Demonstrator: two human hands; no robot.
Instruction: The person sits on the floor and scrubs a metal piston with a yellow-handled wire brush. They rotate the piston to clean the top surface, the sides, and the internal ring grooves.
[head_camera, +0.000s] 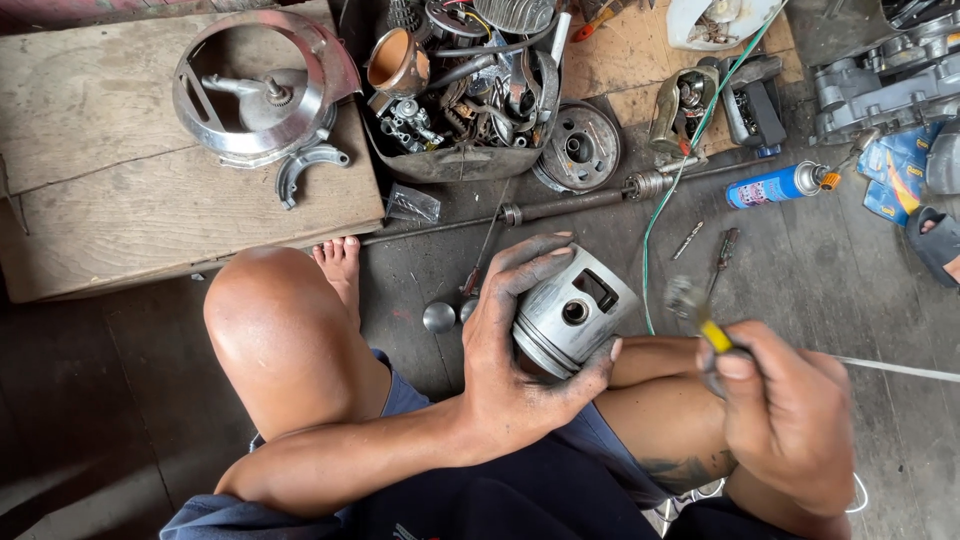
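From where I watch, the biggest thing is the wooden board (120, 190) far up and to the left of the piston, with a round metal drum housing (262, 88) and a curved brake shoe (308, 165) lying on it. Straight above the piston sits a dark parts bin (462, 160) crammed with oily bits: a copper-coloured cup (397, 62), hoses, small fittings and springs, all heaped together. Just right of the bin lies a round hub plate (580, 148), and a long steel shaft (560, 205) runs across the floor between bin and piston. Up and right of the piston a blue spray can (775, 185) lies on its side. The piston (572, 312) itself is grey metal, tilted, with ring grooves around its crown end and a pin hole facing me; it is held over my lap. My left hand (515, 360) wraps it, grimy fingers (530, 262) spread over the top and thumb pressed under the lower edge. My right hand (790, 410), right of the piston, is curled tight around a yellow-marked tool (712, 335); its tip is blurred, perhaps a small brush.
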